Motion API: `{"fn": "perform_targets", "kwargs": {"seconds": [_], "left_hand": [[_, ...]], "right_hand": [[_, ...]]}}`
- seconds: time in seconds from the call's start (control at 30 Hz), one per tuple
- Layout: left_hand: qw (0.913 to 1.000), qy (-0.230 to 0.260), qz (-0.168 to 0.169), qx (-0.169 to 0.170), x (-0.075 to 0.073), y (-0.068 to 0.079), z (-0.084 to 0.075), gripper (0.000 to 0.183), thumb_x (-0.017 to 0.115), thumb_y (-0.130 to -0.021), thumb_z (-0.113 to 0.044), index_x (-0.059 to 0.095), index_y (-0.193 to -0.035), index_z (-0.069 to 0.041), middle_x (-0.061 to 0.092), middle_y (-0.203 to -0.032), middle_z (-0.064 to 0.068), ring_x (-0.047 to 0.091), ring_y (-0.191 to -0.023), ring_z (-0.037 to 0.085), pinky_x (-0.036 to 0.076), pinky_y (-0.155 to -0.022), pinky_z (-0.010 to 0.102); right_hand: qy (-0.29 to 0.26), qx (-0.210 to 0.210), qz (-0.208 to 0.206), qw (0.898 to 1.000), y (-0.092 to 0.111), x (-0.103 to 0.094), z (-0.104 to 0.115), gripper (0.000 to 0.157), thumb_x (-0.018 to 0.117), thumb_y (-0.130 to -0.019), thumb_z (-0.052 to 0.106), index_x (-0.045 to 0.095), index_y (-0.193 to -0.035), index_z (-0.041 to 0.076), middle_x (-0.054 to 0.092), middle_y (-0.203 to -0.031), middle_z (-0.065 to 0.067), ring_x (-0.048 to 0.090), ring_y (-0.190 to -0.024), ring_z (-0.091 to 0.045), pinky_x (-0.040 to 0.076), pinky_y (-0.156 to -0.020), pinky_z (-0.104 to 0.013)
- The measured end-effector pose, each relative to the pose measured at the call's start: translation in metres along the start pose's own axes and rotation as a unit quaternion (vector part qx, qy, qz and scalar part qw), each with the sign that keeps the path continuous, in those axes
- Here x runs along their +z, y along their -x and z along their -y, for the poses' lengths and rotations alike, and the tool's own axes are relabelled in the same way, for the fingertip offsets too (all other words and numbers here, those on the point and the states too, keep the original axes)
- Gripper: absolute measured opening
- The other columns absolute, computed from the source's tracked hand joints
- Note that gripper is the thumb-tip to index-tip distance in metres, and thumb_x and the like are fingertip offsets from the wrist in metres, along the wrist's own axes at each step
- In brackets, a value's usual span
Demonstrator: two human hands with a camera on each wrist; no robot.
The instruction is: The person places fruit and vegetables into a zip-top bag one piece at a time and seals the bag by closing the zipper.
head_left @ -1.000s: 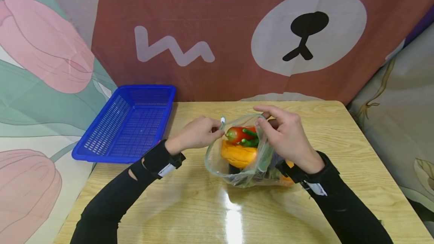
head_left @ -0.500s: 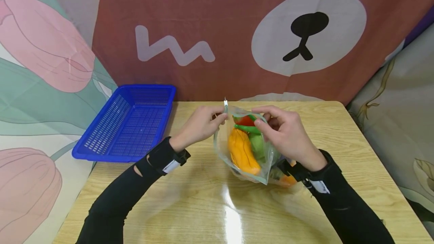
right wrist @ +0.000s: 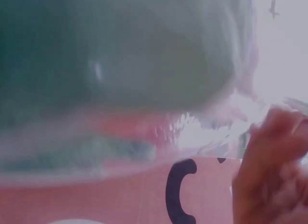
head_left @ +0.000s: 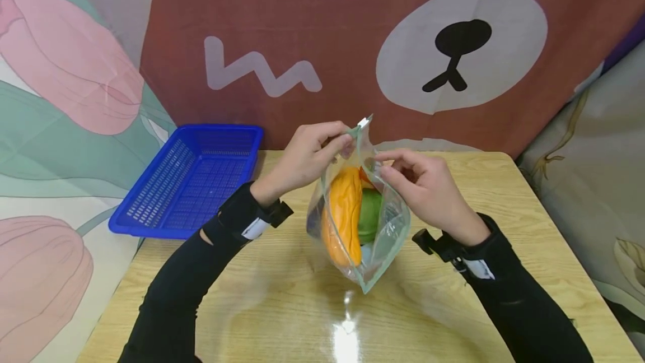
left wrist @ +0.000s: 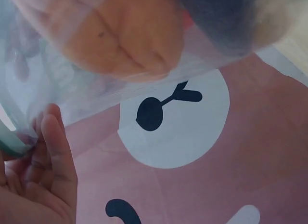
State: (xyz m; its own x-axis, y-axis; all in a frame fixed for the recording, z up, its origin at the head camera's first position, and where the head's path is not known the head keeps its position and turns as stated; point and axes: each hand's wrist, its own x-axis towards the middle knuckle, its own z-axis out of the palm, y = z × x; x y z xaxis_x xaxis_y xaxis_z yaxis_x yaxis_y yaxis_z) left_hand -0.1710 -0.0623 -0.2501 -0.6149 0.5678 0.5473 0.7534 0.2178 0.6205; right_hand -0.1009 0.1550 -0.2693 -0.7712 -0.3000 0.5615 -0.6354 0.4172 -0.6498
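A clear zip bag (head_left: 396,227) with a pale green rim and a white slider (head_left: 363,122) hangs between my hands, its mouth spread toward me. Through it show a wrinkled orange-yellow vegetable (head_left: 345,217), a green one (head_left: 370,214) and a bit of red. In the left wrist view a dark item (left wrist: 216,21) lies beside the orange vegetable (left wrist: 125,36). My left hand (head_left: 317,153) pinches the rim close to the slider. My right hand (head_left: 428,189) pinches the rim's right side. Whether the bag's bottom touches the table cannot be told.
A blue plastic basket (head_left: 196,189) stands at the table's back left with nothing seen inside. The wooden table (head_left: 282,307) is glossy and reflects light. A printed cloth (head_left: 342,60) hangs behind it.
My left hand has moved up and right with the rim and slider. The bag has risen and turned more upright, its mouth narrower. My right hand has hardly moved.
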Motion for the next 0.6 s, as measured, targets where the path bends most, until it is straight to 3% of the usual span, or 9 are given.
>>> {"fn": "perform_targets", "kwargs": {"seconds": [0.1,0.2,0.3,0.37,0.47,0.6], "left_hand": [[0.9993,0.022,0.025,0.014,-0.005,-0.005,-0.001,0.017,0.051,-0.097,-0.007,0.066,-0.09,-0.004,0.061,-0.077,0.0,0.055,-0.067,0.011,0.049,-0.063,0.027],[0.9959,0.062,0.058,0.03,-0.01,-0.011,0.0,0.016,0.05,-0.097,-0.005,0.065,-0.091,-0.002,0.061,-0.078,0.001,0.054,-0.068,0.013,0.048,-0.064,0.029],[0.9883,0.104,0.104,0.038,-0.017,-0.018,0.002,0.017,0.048,-0.098,-0.003,0.064,-0.091,-0.001,0.061,-0.08,0.004,0.055,-0.07,0.017,0.049,-0.066,0.032],[0.9826,0.119,0.14,0.029,-0.023,-0.022,0.001,0.018,0.047,-0.098,-0.003,0.064,-0.092,0.0,0.063,-0.082,0.005,0.056,-0.073,0.018,0.05,-0.069,0.034],[0.9782,0.095,0.184,0.02,-0.031,-0.026,-0.001,0.019,0.047,-0.099,-0.006,0.066,-0.092,-0.004,0.064,-0.082,0.005,0.058,-0.076,0.018,0.05,-0.073,0.033],[0.9805,0.019,0.194,0.025,-0.034,-0.029,-0.009,0.019,0.05,-0.099,-0.013,0.067,-0.09,-0.011,0.062,-0.077,0.0,0.052,-0.067,0.013,0.044,-0.066,0.027]], "right_hand": [[0.049,-0.01,-0.037,0.998,-0.009,-0.001,-0.004,0.039,0.068,-0.083,-0.002,0.059,-0.121,0.001,0.059,-0.095,-0.006,0.054,-0.081,-0.015,0.044,-0.064,-0.025],[0.064,-0.015,-0.035,0.997,-0.017,-0.003,-0.008,0.064,0.072,-0.08,-0.003,0.044,-0.137,0.003,0.049,-0.126,-0.013,0.046,-0.113,-0.022,0.043,-0.087,-0.037],[0.047,-0.02,-0.025,0.998,-0.024,-0.002,-0.01,0.07,0.069,-0.083,-0.002,0.035,-0.144,0.005,0.043,-0.138,-0.013,0.044,-0.121,-0.026,0.039,-0.096,-0.047],[0.034,-0.029,-0.027,0.999,-0.027,-0.001,-0.009,0.061,0.064,-0.087,-0.002,0.038,-0.142,0.004,0.049,-0.134,-0.012,0.05,-0.115,-0.024,0.04,-0.096,-0.043],[0.013,-0.052,-0.035,0.998,-0.031,0.003,-0.008,0.039,0.057,-0.091,-0.004,0.053,-0.129,0.0,0.062,-0.112,-0.011,0.06,-0.092,-0.018,0.047,-0.084,-0.031],[0.005,-0.083,-0.065,0.994,-0.033,0.006,-0.007,0.016,0.058,-0.088,-0.009,0.064,-0.103,-0.006,0.065,-0.082,-0.007,0.058,-0.07,-0.011,0.046,-0.064,-0.02]]}}
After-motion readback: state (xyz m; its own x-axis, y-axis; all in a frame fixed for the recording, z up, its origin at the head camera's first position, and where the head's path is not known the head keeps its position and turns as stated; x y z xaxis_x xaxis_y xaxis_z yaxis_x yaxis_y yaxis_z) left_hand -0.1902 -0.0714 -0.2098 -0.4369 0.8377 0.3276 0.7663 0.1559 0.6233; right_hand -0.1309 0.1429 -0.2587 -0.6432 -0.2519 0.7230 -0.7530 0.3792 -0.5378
